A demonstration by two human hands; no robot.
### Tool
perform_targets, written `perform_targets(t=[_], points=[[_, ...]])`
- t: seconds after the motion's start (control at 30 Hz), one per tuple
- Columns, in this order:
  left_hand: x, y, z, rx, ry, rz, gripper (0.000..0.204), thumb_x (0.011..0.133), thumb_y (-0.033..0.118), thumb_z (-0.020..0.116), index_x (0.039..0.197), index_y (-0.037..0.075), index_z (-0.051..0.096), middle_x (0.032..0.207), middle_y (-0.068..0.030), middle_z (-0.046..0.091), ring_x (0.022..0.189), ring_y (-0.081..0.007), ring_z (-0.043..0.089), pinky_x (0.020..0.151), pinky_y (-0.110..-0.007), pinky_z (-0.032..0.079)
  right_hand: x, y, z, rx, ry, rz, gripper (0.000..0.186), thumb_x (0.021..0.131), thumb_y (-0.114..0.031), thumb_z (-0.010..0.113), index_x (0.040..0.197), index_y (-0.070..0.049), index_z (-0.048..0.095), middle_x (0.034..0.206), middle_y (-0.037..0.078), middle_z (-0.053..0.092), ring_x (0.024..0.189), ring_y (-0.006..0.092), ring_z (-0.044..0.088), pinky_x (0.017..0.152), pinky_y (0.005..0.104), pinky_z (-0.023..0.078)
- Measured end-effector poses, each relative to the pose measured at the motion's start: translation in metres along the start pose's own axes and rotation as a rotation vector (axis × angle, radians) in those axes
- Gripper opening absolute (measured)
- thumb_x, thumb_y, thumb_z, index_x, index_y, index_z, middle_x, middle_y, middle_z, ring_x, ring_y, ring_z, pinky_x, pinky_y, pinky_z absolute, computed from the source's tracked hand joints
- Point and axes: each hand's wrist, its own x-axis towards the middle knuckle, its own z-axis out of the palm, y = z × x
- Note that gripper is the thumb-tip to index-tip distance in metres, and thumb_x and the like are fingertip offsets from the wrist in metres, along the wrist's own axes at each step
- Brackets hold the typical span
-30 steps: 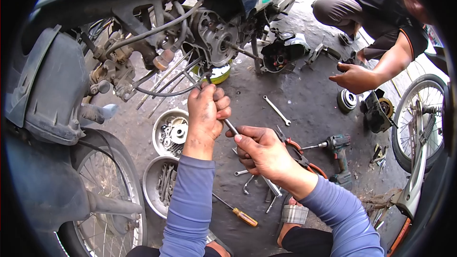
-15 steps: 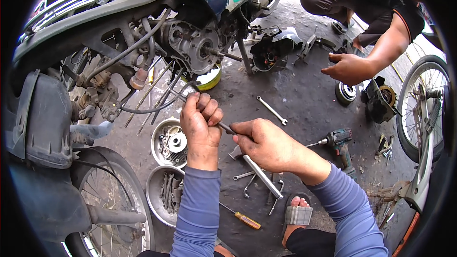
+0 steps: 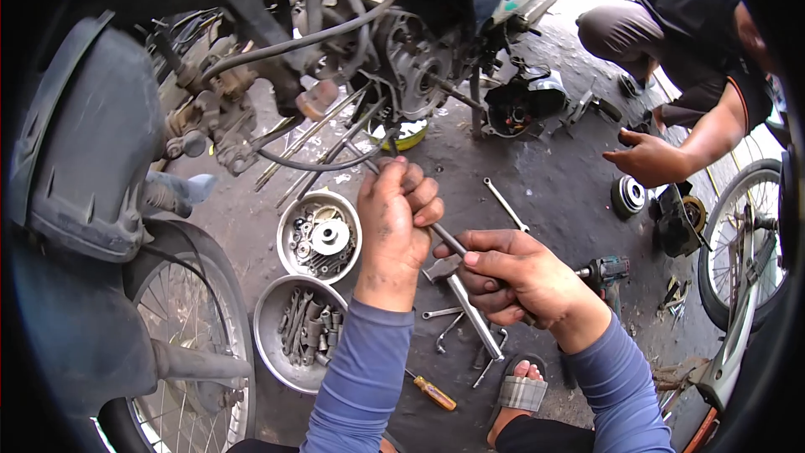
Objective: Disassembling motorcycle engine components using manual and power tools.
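A thin dark rod (image 3: 450,241) runs slantwise between my two hands. My left hand (image 3: 396,222) is closed round its upper part, fingers curled, just below the motorbike's opened engine (image 3: 419,67). Lower and to the right, my right hand (image 3: 528,281) grips the same rod between thumb and fingers. The rod's upper tip comes close to a black hose (image 3: 310,165) and some thin stays under the engine; I cannot tell whether it touches them. Beneath my right hand a hammer (image 3: 472,312) lies on the ground.
Left of my arms stand a bowl of small parts (image 3: 354,226) and a bowl of sockets and spanners (image 3: 267,352). A spanner (image 3: 506,203), a screwdriver (image 3: 434,393) and a power drill (image 3: 608,273) lie on the ground. Another person's hand (image 3: 650,158) is at the right, near a bicycle wheel (image 3: 713,277).
My view has shifted, so the engine sits further right. My right hand has moved lower and right, its grip now further round the rod. My left hand still holds it.
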Motion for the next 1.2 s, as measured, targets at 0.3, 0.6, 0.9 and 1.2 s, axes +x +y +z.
perform_targets(t=[0.3, 0.6, 0.9, 1.2], points=[[0.004, 0.002, 0.017, -0.103, -0.062, 0.010, 0.013, 0.096, 0.009, 0.049, 0.084, 0.013, 0.042, 0.063, 0.0047, 0.031, 0.049, -0.0055, 0.027, 0.044, -0.023, 0.025, -0.002, -0.016, 0.010, 0.113, 0.061, -0.038, 0.030, 0.097, -0.010, 0.046, 0.121, 0.006, 0.050, 0.063, -0.007, 0.031, 0.046, 0.0008, 0.025, 0.037, 0.0179, 0.016], [0.013, 0.010, 0.006, -0.043, -0.106, -0.051, 0.020, 0.094, 0.010, 0.051, 0.084, 0.017, 0.035, 0.063, 0.0050, 0.030, 0.047, -0.0057, 0.024, 0.041, -0.024, 0.021, 0.007, 0.002, 0.014, 0.317, 0.011, -0.084, 0.031, 0.098, -0.010, 0.044, 0.123, 0.007, 0.048, 0.065, -0.005, 0.032, 0.047, 0.0006, 0.025, 0.036, 0.0159, 0.018], [0.009, 0.025, 0.003, 0.127, -0.108, -0.136, 0.018, 0.093, 0.007, 0.045, 0.079, 0.016, 0.038, 0.061, 0.0077, 0.027, 0.047, -0.0034, 0.023, 0.041, -0.022, 0.020, 0.009, 0.019, 0.027, 0.366, 0.064, -0.111, 0.024, 0.098, -0.012, 0.047, 0.116, 0.003, 0.051, 0.065, -0.005, 0.031, 0.047, 0.0007, 0.024, 0.036, 0.0171, 0.019], [0.014, 0.012, 0.005, 0.141, -0.088, -0.073, 0.020, 0.094, 0.008, 0.046, 0.077, 0.014, 0.038, 0.062, 0.0071, 0.027, 0.048, -0.0033, 0.024, 0.041, -0.021, 0.020, 0.005, 0.000, 0.011, 0.154, 0.045, -0.102, 0.023, 0.100, -0.013, 0.044, 0.116, 0.002, 0.049, 0.066, -0.006, 0.032, 0.048, 0.0012, 0.025, 0.039, 0.0187, 0.018]])
